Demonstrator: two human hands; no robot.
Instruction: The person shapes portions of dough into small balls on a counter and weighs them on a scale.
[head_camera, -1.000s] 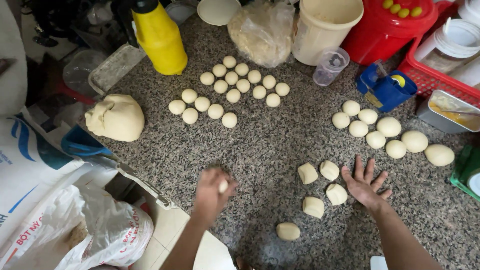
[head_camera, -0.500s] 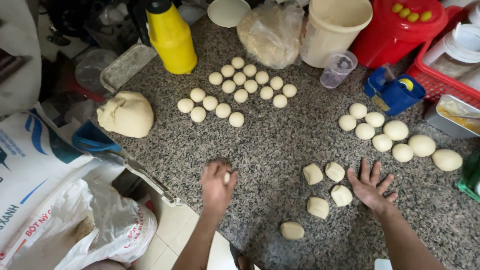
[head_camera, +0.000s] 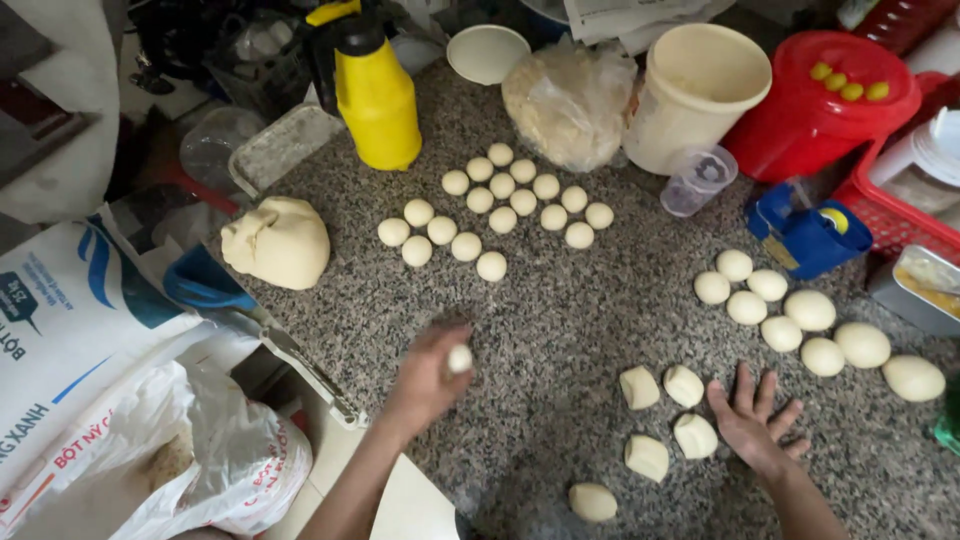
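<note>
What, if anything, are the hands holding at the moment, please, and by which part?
The left hand holds a small dough ball at its fingertips, gripped around its sides. The right hand holds nothing, spread flat on the counter.

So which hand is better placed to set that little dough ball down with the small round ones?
Probably the left hand: it already holds the small dough ball and sits just below the cluster of small balls. The right hand lies spread on the granite counter beside the cut dough pieces.
</note>
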